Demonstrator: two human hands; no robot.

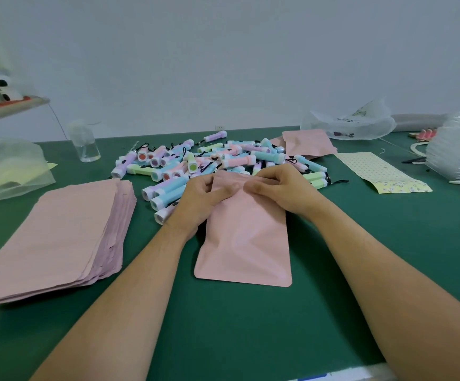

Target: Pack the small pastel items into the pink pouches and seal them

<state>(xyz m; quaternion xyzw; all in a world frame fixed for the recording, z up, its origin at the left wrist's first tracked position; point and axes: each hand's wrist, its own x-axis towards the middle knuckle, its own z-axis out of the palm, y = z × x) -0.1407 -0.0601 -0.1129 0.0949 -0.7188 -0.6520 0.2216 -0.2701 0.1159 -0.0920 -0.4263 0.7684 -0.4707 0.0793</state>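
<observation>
Head view: a pink pouch [246, 243] lies flat on the green table [223, 334], its mouth next to the pile of pastel items [209, 160]. The left grip [204, 193] and right grip [278, 188] both pinch its top edge. The pouch looks thin, light, floppy and probably slick, so it is best held at the lip. The items seem light, hard plastic.

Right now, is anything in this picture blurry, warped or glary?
Head view: pink pouch, left hand and right hand are sharp; shelf at far left is blurred; wide lens stretches the forearms near the bottom; light is soft, no glare on the pouch.
</observation>
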